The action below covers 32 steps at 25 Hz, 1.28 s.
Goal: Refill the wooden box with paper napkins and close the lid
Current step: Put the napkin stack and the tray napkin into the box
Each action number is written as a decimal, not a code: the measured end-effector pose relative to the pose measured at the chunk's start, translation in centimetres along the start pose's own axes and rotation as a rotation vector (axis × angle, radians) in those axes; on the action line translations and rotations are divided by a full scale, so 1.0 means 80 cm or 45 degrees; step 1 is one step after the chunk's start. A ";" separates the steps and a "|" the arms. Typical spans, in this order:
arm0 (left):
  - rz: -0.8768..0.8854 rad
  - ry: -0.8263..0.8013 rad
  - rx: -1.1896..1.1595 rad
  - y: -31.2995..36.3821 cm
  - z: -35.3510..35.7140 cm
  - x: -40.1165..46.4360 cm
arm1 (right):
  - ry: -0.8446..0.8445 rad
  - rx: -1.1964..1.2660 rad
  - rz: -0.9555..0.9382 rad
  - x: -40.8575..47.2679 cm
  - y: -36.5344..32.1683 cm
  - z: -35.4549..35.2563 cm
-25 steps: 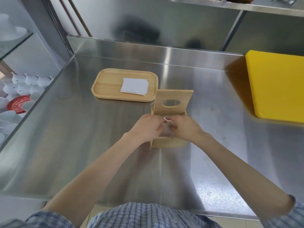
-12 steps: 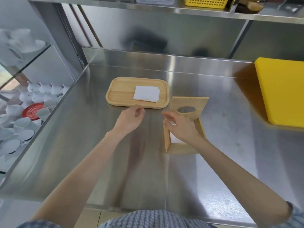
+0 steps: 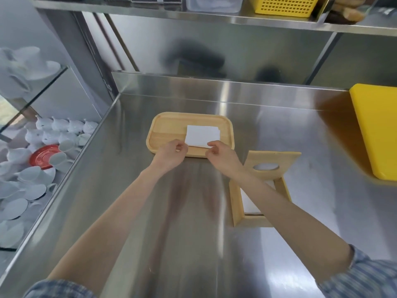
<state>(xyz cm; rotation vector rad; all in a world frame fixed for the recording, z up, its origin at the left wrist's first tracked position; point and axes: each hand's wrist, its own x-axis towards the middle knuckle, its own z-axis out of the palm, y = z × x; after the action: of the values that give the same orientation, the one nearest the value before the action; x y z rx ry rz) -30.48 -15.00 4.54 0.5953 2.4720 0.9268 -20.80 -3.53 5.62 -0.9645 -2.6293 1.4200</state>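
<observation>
On the steel counter (image 3: 193, 222), no brand, label or writing can be read on any item. A wooden tray (image 3: 169, 127) lies toward the back, well short of the raised back edge, with bare steel on every side. A small stack of white napkins (image 3: 203, 135) sits in the right half of the tray, its near edge close to the tray's front rim.

Left hand (image 3: 170, 154) is at the tray's front rim, fingers curled inward and nearly closed, just beside the stack's near left corner; whether it touches paper cannot be told. Right hand (image 3: 222, 155) is at the near right corner of the stack, thumb and fingers pinched together at the paper's edge; a firm grip cannot be confirmed.

Wooden box (image 3: 237, 203) stands to the right and nearer the viewer, apart from the tray, partly covered by the right forearm. White napkins show inside it. Its lid (image 3: 285, 160), with an oval opening, stands raised at the far end.

A yellow board (image 3: 378, 130) lies at the right edge, well apart from the box. White cups (image 3: 60, 127) and a red saucer (image 3: 41, 154) sit below the counter's left edge. A yellow basket (image 3: 283, 5) rests on the shelf above.
</observation>
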 end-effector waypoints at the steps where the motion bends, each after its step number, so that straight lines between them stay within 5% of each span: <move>1: -0.003 -0.011 0.006 -0.001 0.000 0.010 | 0.015 0.034 0.032 0.011 0.000 0.001; 14: -0.218 -0.174 0.188 0.002 0.027 0.144 | 0.179 -0.221 0.591 0.145 0.011 0.028; 22: -0.253 -0.158 0.184 -0.007 0.049 0.174 | 0.223 -0.312 0.643 0.178 0.014 0.044; 32: -0.216 -0.178 0.073 -0.011 0.052 0.171 | 0.124 0.040 0.772 0.185 0.012 0.033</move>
<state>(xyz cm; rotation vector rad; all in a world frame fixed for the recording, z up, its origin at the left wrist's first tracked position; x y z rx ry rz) -39.66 -6.31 -2.23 0.4451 2.3874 0.7261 -33.07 2.47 -0.75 -1.8808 -2.3322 1.4320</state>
